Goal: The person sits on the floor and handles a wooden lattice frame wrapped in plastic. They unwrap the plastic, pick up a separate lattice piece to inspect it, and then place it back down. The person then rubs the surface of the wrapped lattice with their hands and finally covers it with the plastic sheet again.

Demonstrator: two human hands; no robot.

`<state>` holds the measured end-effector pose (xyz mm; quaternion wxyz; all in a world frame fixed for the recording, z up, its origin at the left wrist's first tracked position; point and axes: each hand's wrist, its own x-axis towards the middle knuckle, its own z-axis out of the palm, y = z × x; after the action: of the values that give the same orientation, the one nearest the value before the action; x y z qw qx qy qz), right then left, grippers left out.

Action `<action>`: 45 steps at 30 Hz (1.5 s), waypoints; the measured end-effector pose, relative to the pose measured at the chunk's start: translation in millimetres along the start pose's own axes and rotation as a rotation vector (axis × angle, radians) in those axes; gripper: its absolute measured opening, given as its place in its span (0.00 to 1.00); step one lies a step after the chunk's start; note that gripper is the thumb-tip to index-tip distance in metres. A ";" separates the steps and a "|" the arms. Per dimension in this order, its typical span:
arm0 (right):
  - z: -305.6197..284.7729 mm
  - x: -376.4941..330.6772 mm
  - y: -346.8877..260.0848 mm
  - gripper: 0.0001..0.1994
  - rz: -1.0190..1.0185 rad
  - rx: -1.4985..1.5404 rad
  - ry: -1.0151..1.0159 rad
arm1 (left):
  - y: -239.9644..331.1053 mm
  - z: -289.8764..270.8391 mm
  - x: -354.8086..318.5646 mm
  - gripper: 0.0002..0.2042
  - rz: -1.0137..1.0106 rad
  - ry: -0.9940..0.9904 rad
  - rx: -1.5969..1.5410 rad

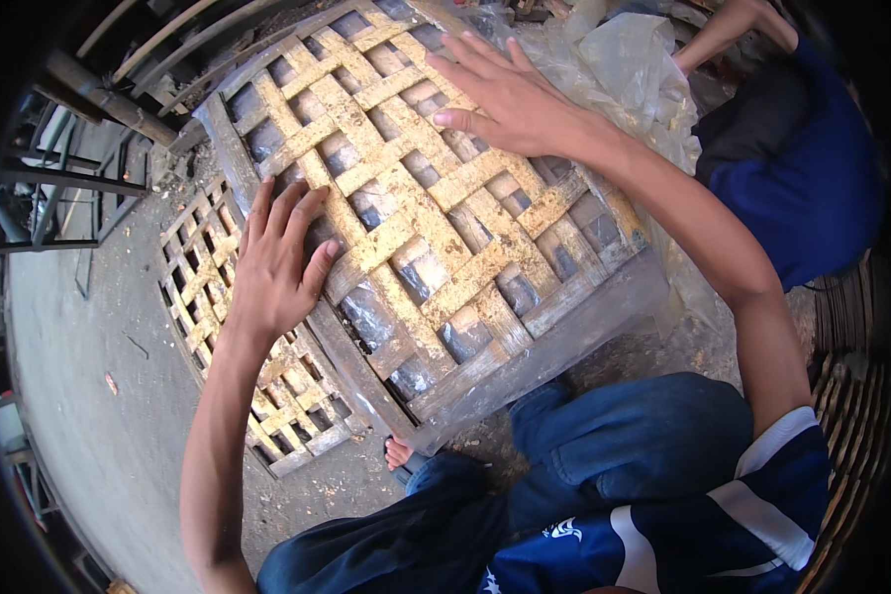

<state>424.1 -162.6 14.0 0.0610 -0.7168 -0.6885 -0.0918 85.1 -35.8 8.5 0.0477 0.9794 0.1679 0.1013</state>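
A woven lattice panel (401, 213) of flat yellowish strips in a weathered wooden frame lies in front of me, tilted across the view. Brown specks cover its strips, and plastic sheeting shows through the gaps. My left hand (285, 252) rests with fingers apart on the panel's left edge, holding nothing. Over the far right part of the lattice, my right hand (500, 94) is spread flat, fingers stretched out; it looks to be touching the strips. A second lattice panel (203, 267) lies lower on the ground, partly hidden under the first and behind my left forearm.
Crumpled clear plastic sheeting (643, 79) lies beyond the panel's right side. A person in dark blue (812, 168) crouches at the far right, one arm reaching forward. Metal frames (79, 183) and wooden poles (109, 99) stand at the far left. Stacked ridged strips (851, 426) are at the right edge.
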 end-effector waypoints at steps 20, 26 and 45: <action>-0.9 11.0 -1.7 0.35 -0.003 0.097 0.054 | -4.0 -1.3 -3.4 0.29 -0.024 -0.021 -0.024; 20.0 2.1 -55.9 0.36 -0.307 0.080 -0.136 | -0.9 -3.7 -5.0 0.28 -0.052 0.002 -0.073; 20.6 15.6 124.2 0.35 0.305 0.762 -0.162 | -2.7 -3.3 -2.7 0.29 -0.039 -0.005 -0.074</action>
<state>549.6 -148.5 2.1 0.2804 -0.7417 -0.5618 0.2360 81.0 -34.0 10.9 0.0863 0.9737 0.1832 0.1040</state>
